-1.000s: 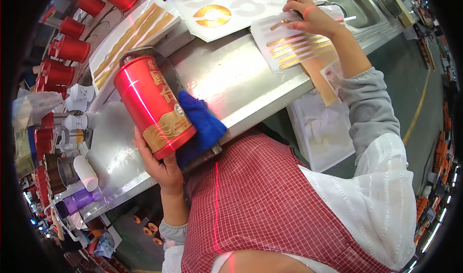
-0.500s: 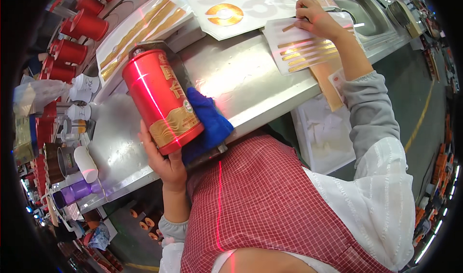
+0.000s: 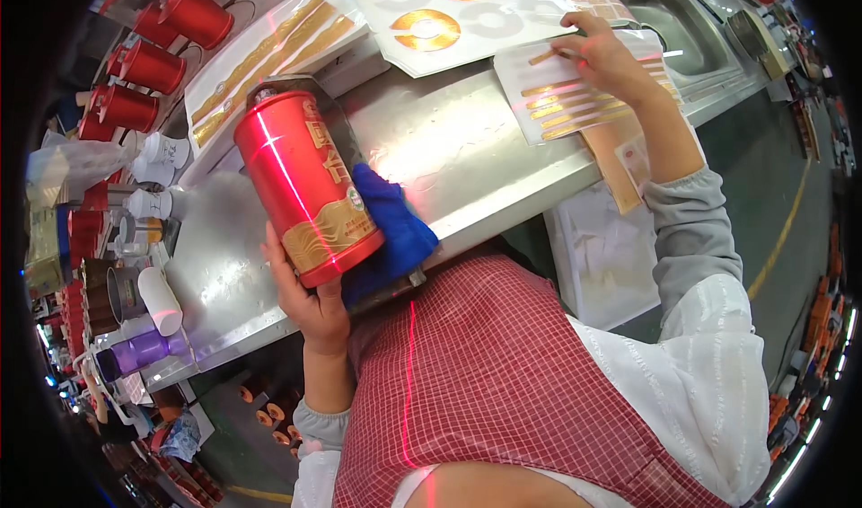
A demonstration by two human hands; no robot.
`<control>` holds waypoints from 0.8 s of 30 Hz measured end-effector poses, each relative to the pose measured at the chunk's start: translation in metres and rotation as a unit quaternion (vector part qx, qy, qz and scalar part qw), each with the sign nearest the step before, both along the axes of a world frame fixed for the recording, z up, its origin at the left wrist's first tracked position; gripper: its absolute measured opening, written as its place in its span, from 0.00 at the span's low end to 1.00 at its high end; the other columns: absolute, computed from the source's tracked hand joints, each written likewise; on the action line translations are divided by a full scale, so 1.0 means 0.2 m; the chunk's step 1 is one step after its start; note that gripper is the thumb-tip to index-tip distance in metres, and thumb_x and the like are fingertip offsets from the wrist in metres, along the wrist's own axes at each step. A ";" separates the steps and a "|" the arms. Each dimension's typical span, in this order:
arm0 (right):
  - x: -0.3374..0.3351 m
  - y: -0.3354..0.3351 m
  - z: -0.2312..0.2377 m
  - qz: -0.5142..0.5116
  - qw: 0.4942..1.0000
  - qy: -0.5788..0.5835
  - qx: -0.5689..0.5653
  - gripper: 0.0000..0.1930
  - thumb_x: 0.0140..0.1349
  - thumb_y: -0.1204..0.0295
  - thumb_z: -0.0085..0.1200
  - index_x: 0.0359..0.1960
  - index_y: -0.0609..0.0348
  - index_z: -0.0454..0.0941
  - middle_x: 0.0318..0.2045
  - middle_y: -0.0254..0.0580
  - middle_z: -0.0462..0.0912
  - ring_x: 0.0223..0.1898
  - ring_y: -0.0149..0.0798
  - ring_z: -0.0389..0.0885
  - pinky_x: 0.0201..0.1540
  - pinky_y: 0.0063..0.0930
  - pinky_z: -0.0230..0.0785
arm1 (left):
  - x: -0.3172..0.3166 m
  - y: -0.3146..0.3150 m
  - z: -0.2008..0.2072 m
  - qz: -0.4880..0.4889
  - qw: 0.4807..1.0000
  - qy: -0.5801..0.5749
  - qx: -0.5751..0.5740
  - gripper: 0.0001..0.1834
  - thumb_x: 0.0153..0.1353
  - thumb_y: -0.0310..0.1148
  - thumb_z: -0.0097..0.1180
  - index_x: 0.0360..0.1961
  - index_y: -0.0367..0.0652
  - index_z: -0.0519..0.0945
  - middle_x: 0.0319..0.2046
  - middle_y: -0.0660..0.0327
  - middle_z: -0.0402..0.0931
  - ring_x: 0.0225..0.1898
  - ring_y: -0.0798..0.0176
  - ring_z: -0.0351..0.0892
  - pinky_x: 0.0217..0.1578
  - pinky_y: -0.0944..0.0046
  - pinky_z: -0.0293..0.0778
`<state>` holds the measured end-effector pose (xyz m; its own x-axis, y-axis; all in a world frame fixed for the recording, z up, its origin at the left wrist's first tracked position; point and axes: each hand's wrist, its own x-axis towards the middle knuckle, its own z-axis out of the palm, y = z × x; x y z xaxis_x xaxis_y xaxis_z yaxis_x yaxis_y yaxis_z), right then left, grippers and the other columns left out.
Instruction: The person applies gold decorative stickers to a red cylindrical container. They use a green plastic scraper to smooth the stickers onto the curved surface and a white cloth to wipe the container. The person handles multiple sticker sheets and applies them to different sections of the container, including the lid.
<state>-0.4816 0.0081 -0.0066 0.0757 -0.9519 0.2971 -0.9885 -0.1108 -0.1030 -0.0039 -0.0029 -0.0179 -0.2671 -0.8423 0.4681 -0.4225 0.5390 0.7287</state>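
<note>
My left hand [image 3: 314,309] is closed round the lower end of a red metal canister [image 3: 301,180] with a gold pattern and label. The canister leans with its far end on a stand at the steel table. A blue cloth [image 3: 391,229] is bunched against its right side. At the back right, my right hand [image 3: 611,63] is over a white sheet [image 3: 512,86] with several gold strips. Its fingers are apart, with one fingertip touching the short end strip [image 3: 543,56]. A tan strip of material [image 3: 615,171] hangs from under the sheet over the table edge.
A sheet with orange-gold rings [image 3: 426,30] and another with long gold bands [image 3: 269,54] lie at the back. Red canisters [image 3: 153,66] and white cups stand at far left, near a purple bottle [image 3: 144,353]. A sink [image 3: 673,27] is at the back right.
My right hand's fingers were bunched together on the strip sheet and are now spread further apart. My left hand still holds the canister in nearly the same place.
</note>
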 end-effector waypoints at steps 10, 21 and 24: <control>0.02 0.00 -0.03 -0.007 0.994 -0.107 0.021 0.14 0.52 0.80 0.56 0.41 0.56 0.82 0.55 0.46 0.69 0.59 0.51 0.66 0.59 0.36 0.65 | 0.01 0.00 -0.02 0.000 1.000 0.008 0.001 0.49 0.62 0.63 0.46 0.66 0.27 0.56 0.61 0.46 0.67 0.64 0.50 0.65 0.69 0.47 0.40; 0.03 0.02 -0.08 0.009 0.999 -0.035 -0.031 0.11 0.51 0.77 0.59 0.37 0.56 0.82 0.53 0.43 0.72 0.57 0.50 0.68 0.57 0.37 0.67 | 0.01 0.00 -0.02 -0.001 1.000 0.005 0.005 0.48 0.63 0.62 0.47 0.66 0.26 0.56 0.62 0.45 0.65 0.64 0.48 0.63 0.69 0.48 0.41; 0.05 0.00 -0.07 0.038 0.998 -0.011 -0.039 0.09 0.51 0.78 0.59 0.35 0.58 0.80 0.50 0.44 0.74 0.55 0.50 0.70 0.56 0.38 0.67 | 0.02 0.00 -0.02 0.005 1.000 -0.005 0.011 0.48 0.62 0.62 0.47 0.66 0.26 0.56 0.62 0.44 0.65 0.65 0.45 0.62 0.69 0.47 0.42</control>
